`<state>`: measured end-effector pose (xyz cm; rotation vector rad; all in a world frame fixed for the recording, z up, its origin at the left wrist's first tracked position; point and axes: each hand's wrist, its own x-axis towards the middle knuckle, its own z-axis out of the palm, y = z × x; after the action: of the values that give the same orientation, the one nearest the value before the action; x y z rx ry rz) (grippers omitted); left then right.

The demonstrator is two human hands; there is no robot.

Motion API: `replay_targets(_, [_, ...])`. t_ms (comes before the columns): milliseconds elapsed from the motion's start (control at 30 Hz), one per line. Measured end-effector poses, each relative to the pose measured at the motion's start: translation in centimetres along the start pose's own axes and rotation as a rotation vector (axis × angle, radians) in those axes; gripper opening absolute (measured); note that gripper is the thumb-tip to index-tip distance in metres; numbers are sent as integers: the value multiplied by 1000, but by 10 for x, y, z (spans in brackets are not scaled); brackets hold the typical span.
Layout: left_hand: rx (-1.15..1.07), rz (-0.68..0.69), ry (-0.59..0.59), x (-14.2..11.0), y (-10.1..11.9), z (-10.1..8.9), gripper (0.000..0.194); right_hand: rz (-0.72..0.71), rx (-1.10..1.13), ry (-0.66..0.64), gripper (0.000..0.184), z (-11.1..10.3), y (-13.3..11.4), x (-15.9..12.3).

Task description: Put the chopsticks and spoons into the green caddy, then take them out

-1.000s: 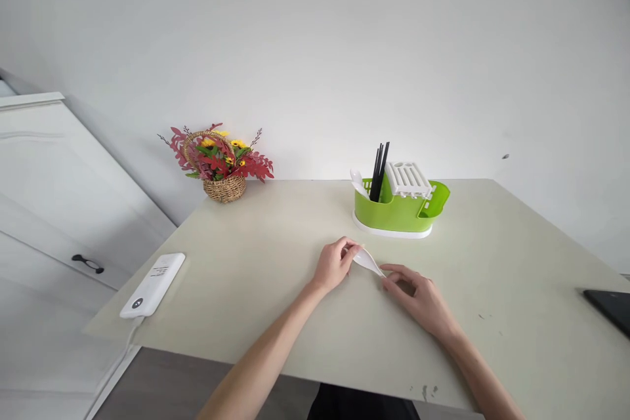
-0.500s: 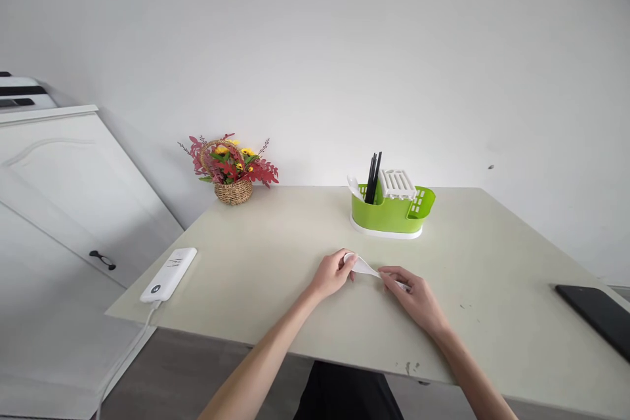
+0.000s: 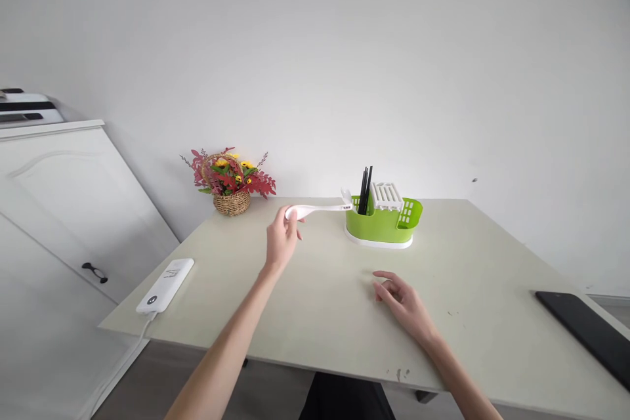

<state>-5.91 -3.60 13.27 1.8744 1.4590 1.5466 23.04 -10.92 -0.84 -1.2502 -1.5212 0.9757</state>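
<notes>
My left hand (image 3: 282, 236) is raised above the table and pinches the bowl end of a white spoon (image 3: 317, 209). The spoon lies level in the air, its handle pointing right toward the green utensil holder (image 3: 381, 225). That holder stands on a white base and contains black chopsticks (image 3: 365, 189), another white spoon (image 3: 346, 196) and a white slotted insert (image 3: 386, 195). My right hand (image 3: 401, 300) rests on the table (image 3: 315, 282) with its fingers loosely spread and nothing in it.
A wicker basket of red and yellow flowers (image 3: 230, 178) stands at the back left by the wall. A white power bank (image 3: 165, 285) with a cable lies near the left edge. A black tablet (image 3: 585, 331) lies at the right edge. A white cabinet (image 3: 63, 210) stands left.
My left hand lifted the white spoon off the table and carried it up and left. My right hand let go of the spoon and stayed on the table.
</notes>
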Motion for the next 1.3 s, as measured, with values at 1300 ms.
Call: replay_targets(1300, [426, 332, -196, 10, -16, 127, 37, -32, 48, 20, 46, 2, 6, 9])
